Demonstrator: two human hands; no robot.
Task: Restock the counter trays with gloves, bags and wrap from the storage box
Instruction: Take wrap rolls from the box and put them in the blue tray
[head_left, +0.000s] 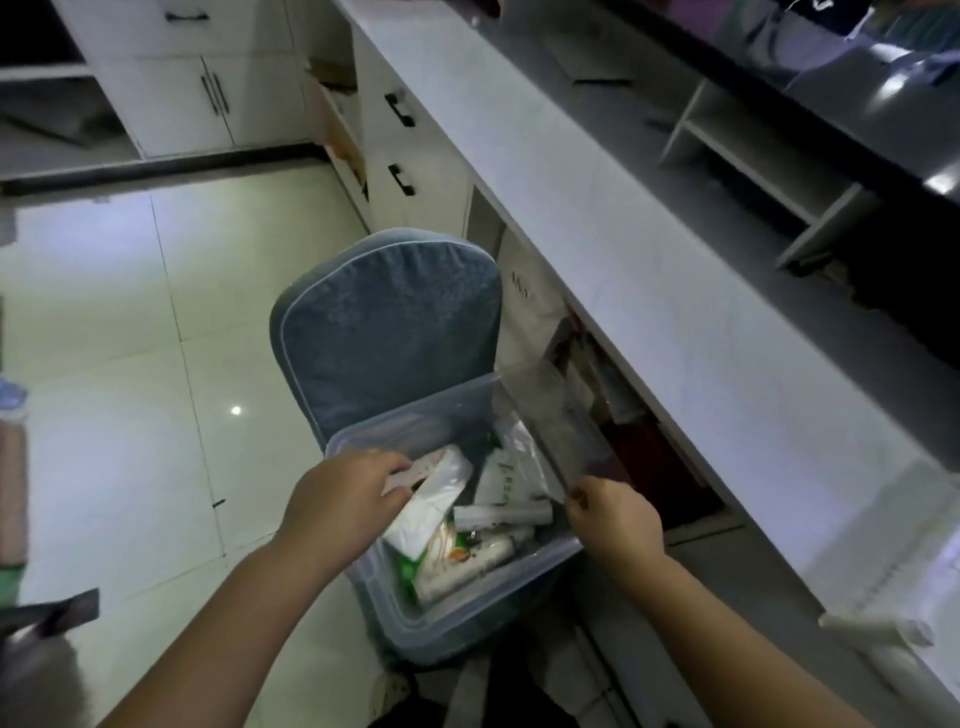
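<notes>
A clear plastic storage box (457, 618) sits on a blue cushioned chair (389, 322) beside the counter. Inside it lie white packets and rolls of wrap (501, 514). My left hand (348, 493) reaches into the box and grips a white packet (431, 504) at its upper end. My right hand (613, 519) pinches the near edge of the box's clear lid (550, 415), which is tilted up on the box's right side.
A long white counter (649, 291) runs along the right, with a grey shelf unit (769, 171) at its back. White rolls (878, 629) lie on its near end. Cabinets with black handles (400, 109) stand behind the chair. Glossy tiled floor (130, 364) stretches left.
</notes>
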